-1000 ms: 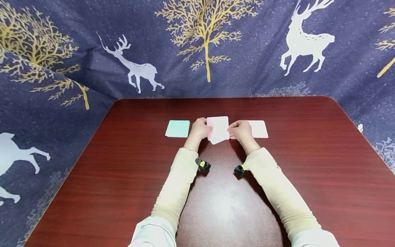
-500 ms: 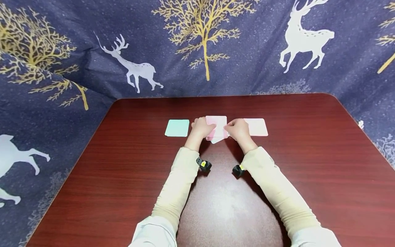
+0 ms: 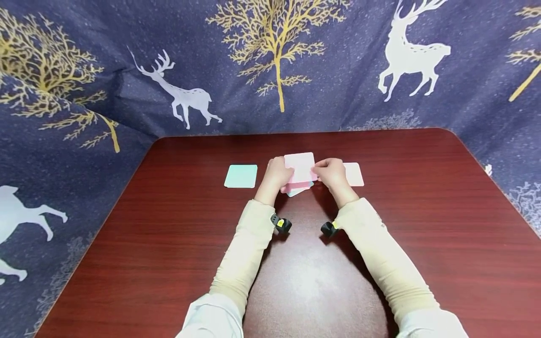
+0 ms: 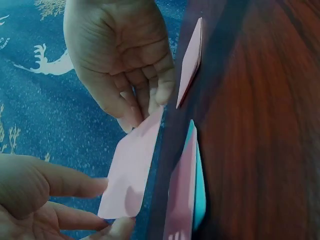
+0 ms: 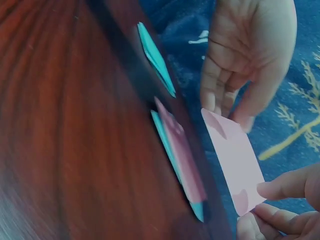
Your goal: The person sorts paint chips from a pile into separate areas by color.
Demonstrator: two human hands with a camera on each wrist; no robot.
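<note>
In the head view, my left hand [image 3: 276,172] pinches the left edge of a square pink card [image 3: 300,165]. My right hand [image 3: 331,172] pinches the same card at its right edge. Both wrist views show the card [image 4: 132,170] raised off the table between thumbs and fingers. Below it lies a middle pile [image 5: 182,160], pink on top of teal, the teal corners jutting out askew. A second stack of pink cards [image 4: 191,62] lies to the right, partly behind my right hand in the head view. On the left sits a teal stack [image 3: 241,176], next to my left hand.
The dark red wooden table [image 3: 177,244] ends at a rounded far edge just behind the cards. Beyond it hangs a blue cloth [image 3: 253,112] with deer and trees. A small black camera sits on each wrist, the left [image 3: 283,225] and the right [image 3: 328,229].
Half a second ago the pink card sat low over the middle pile. Now both hands have raised it and shifted it slightly back and right, showing more of the pink and teal cards beneath.
</note>
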